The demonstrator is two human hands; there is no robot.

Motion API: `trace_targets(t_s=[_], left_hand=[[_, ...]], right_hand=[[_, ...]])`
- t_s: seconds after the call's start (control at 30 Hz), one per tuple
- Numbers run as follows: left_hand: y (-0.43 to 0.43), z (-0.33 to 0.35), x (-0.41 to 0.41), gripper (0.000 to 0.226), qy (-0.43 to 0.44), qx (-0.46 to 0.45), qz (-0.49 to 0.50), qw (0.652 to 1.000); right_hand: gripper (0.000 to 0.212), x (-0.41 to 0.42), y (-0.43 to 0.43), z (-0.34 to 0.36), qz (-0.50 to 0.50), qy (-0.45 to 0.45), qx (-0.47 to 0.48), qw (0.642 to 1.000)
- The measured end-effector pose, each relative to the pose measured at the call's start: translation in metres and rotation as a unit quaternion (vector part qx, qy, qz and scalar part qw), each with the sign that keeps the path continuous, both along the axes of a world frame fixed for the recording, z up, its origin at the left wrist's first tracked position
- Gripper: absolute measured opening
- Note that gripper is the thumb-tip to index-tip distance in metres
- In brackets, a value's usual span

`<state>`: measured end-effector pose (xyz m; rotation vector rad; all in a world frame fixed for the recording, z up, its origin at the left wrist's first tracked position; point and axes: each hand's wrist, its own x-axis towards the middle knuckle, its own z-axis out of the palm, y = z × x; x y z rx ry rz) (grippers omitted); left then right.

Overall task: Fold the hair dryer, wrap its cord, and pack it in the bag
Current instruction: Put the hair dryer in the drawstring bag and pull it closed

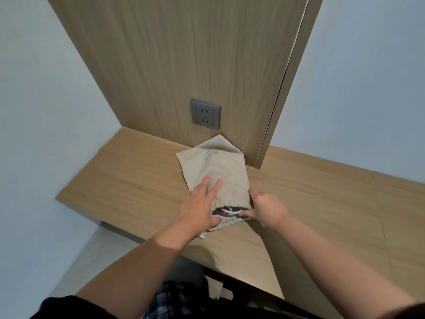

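Flat left hand (200,203) pins the limp cloth bag (220,164) near the counter's (128,176) back edge; right hand (266,208) pinches its mouth hem, likely the surest hold.

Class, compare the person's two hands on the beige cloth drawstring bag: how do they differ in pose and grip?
The left hand lies flat with fingers straight, while the right hand is curled. The left hand presses the top of the beige cloth drawstring bag; the right hand pinches its mouth's edge. Both touch the bag.
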<state>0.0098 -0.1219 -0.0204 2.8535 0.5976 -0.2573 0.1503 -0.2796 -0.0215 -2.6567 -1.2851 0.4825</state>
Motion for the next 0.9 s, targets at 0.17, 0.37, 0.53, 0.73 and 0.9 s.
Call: trace_targets(t_s=[0.17, 0.37, 0.53, 0.73, 0.9], left_hand=[[-0.008, -0.01, -0.022, 0.11, 0.095, -0.014, 0.077, 0.992], [-0.008, 0.001, -0.013, 0.075, -0.039, -0.245, 0.119, 0.961], [0.007, 0.049, 0.008, 0.036, -0.21, -0.298, 0.151, 0.919], [0.017, 0.12, 0.032, 0.021, -0.325, -0.363, 0.183, 0.854], [0.033, 0.169, 0.052, 0.029, -0.393, -0.421, 0.228, 0.785]], right_hand=[[0.047, 0.004, -0.018, -0.002, -0.02, 0.046, -0.02, 0.999], [0.016, 0.008, -0.025, 0.015, -0.055, 0.095, 0.015, 0.994], [0.031, 0.019, -0.013, 0.056, -0.109, 0.149, 0.085, 0.979], [0.028, 0.029, -0.003, 0.128, -0.161, 0.268, 0.239, 0.919], [0.027, 0.046, 0.003, 0.18, -0.189, 0.295, 0.368, 0.861]])
